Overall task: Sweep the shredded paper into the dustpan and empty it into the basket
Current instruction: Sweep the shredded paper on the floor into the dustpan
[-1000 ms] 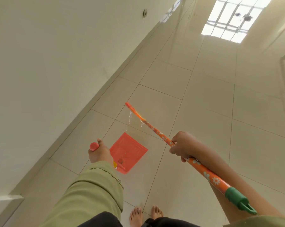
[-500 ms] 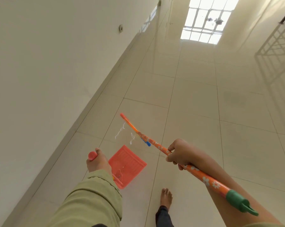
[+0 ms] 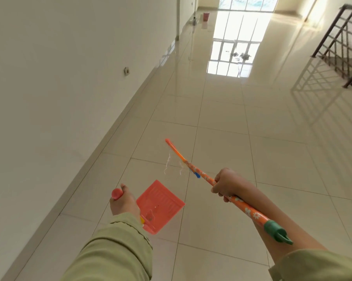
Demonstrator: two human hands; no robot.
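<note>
Hands carrying sweeping tools above a glossy tiled floor (image 3: 221, 110).
Left hand (image 3: 123, 203) grips the coral plastic dustpan (image 3: 161, 205) by its handle, near left; right hand (image 3: 225, 184) curls round the orange flowered broom stick (image 3: 193, 168), white paper shreds (image 3: 168, 164) dangling.

Olive-green sleeves (image 3: 114, 248), the right one pushed up the forearm
</note>
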